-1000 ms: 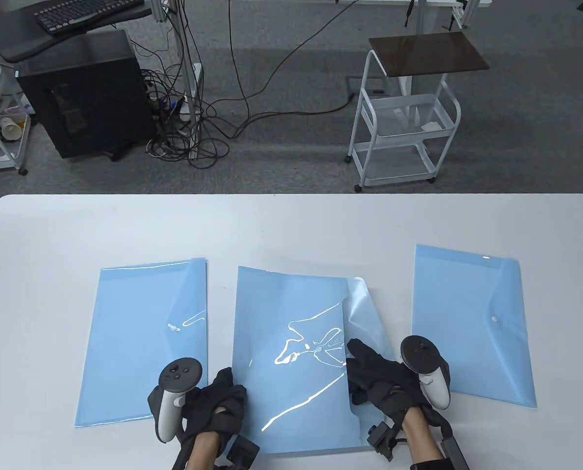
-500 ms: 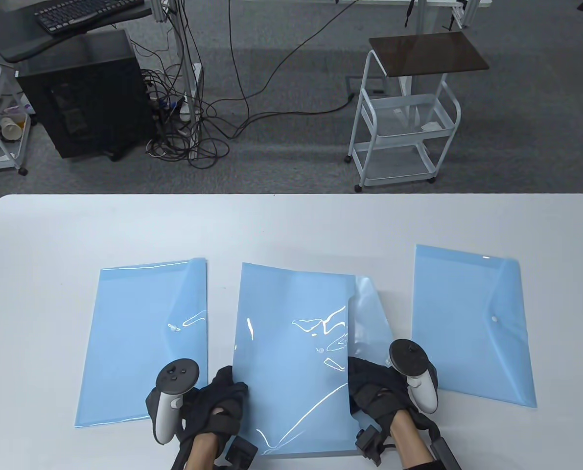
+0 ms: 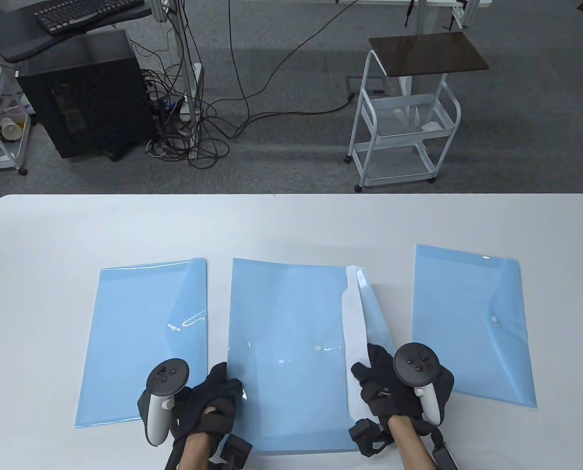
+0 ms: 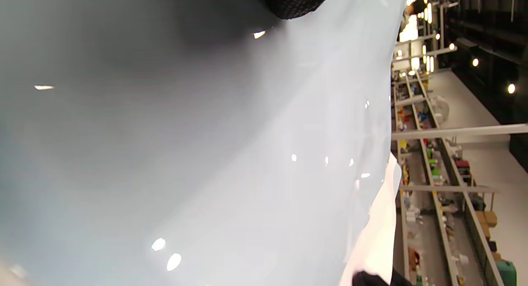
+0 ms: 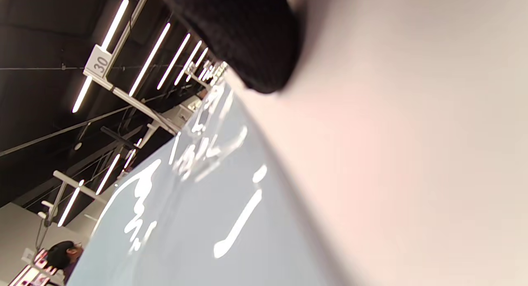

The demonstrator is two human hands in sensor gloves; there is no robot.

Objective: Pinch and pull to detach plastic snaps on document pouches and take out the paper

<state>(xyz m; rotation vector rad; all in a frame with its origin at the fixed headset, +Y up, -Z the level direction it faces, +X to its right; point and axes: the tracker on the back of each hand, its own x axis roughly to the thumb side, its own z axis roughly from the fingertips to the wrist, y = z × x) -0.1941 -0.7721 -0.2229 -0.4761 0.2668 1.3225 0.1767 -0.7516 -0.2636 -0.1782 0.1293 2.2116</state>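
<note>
Three blue document pouches lie on the white table [image 3: 291, 220]. The middle pouch [image 3: 286, 352] lies flat with its flap [image 3: 377, 318] folded open to the right. A strip of white paper [image 3: 354, 333] sticks out of its right edge. My left hand [image 3: 218, 391] holds the pouch's lower left edge. My right hand [image 3: 374, 377] pinches the paper's lower part. The right wrist view shows a gloved fingertip [image 5: 247, 42] on the white paper [image 5: 412, 154] beside the blue pouch [image 5: 198, 236]. In the left wrist view the pouch [image 4: 206, 154] fills the frame.
The left pouch [image 3: 144, 338] has its flap loose. The right pouch [image 3: 472, 323] is snapped closed, its white snap [image 3: 494, 319] showing. Beyond the table's far edge stand a white trolley [image 3: 404, 122], a black computer case [image 3: 85, 93] and cables on the floor.
The middle pouch has flattened onto the table. The right hand has drawn a strip of white paper out of its right side and shifted slightly right. The left hand moved a little left.
</note>
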